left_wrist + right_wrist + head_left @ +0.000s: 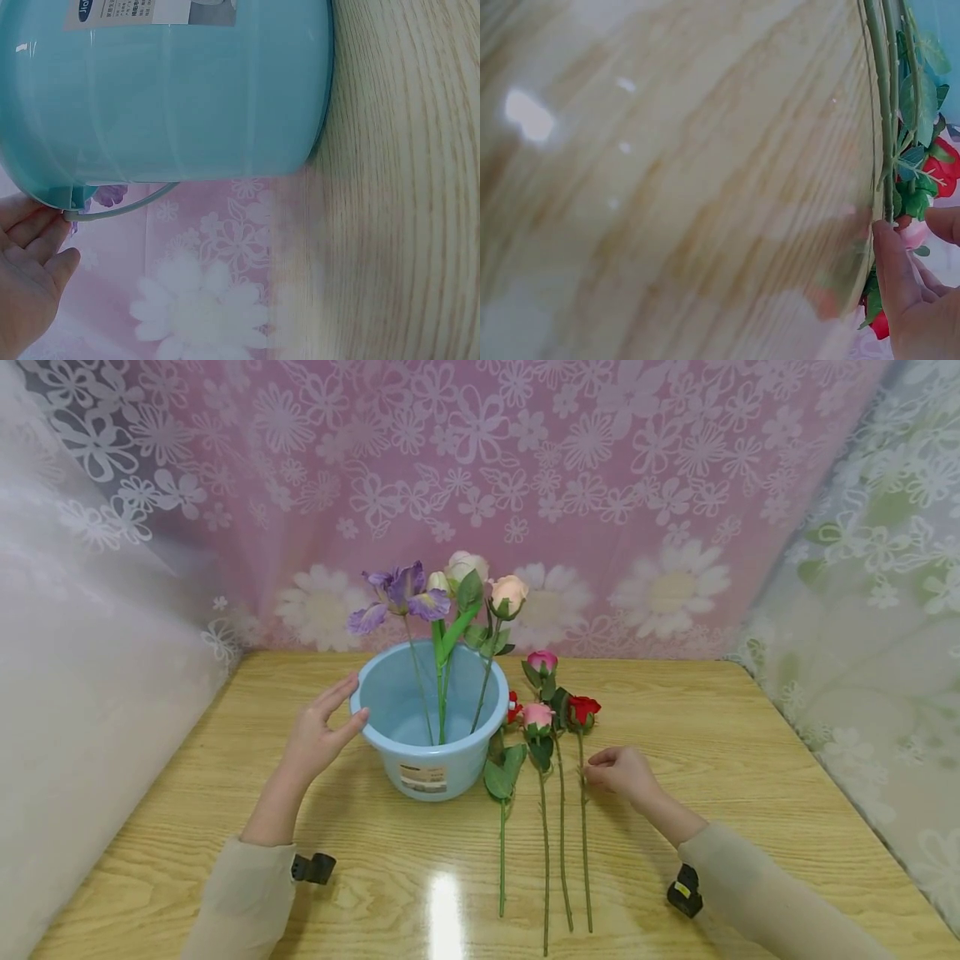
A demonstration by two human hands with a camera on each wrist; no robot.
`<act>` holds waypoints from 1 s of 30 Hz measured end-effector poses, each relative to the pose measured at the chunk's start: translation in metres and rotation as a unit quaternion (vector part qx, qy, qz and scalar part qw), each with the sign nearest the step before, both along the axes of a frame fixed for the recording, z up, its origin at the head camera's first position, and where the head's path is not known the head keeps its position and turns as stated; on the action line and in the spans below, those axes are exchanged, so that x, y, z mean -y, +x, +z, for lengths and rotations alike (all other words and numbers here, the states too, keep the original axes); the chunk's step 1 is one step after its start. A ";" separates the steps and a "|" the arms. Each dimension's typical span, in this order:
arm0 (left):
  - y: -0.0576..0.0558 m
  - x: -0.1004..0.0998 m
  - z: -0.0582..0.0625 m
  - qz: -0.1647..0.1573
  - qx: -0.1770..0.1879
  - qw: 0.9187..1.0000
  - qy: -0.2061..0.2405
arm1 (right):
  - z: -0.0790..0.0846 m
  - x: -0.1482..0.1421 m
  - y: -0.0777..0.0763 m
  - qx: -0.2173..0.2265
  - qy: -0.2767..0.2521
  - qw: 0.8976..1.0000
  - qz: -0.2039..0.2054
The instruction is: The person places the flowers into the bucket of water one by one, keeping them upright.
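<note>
A light blue bucket (442,772) stands on the table. Inside it, leaning up, are a purple iris (405,589), a cream flower (467,565) and a peach rose (509,595). My left hand (318,731) rests on the bucket's left rim, fingers mostly straight, beside the handle (135,204). Right of the bucket lie a pink rose (537,717), a magenta rose (542,661) and a red rose (582,709). At the red rose's stem is my right hand (626,774); its index fingertip touches or nearly touches the stem, the thumb held apart in the right wrist view.
Another red flower (514,707) is partly hidden behind the bucket's right side. Long stems run toward the table's (712,735) near edge. A pink floral curtain (480,485) hangs behind, with pale curtains at both sides.
</note>
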State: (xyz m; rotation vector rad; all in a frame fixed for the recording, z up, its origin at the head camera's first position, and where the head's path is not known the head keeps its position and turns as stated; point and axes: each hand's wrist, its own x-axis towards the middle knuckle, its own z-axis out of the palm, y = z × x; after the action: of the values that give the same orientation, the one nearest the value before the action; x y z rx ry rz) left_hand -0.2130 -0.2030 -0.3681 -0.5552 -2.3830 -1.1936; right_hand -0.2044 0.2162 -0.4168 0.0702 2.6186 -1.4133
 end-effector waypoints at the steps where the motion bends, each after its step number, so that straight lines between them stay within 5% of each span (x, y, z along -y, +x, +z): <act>1: 0.000 0.000 0.000 0.000 0.001 1.000 0.000 | 0.000 0.000 0.000 0.005 -0.001 1.000 -0.001; 14: 0.000 0.000 0.001 0.000 0.007 1.000 0.000 | -0.002 0.000 -0.005 0.064 -0.082 0.995 -0.003; 30: 0.000 -0.001 0.000 -0.002 0.015 1.000 0.010 | -0.010 0.005 -0.010 0.081 -0.043 0.995 -0.042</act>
State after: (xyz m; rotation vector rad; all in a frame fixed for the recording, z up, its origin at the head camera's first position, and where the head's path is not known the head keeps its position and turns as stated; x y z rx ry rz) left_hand -0.2128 -0.2024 -0.3677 -0.5387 -2.3932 -1.2333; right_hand -0.2146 0.2110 -0.4268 0.2739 2.4471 -1.4785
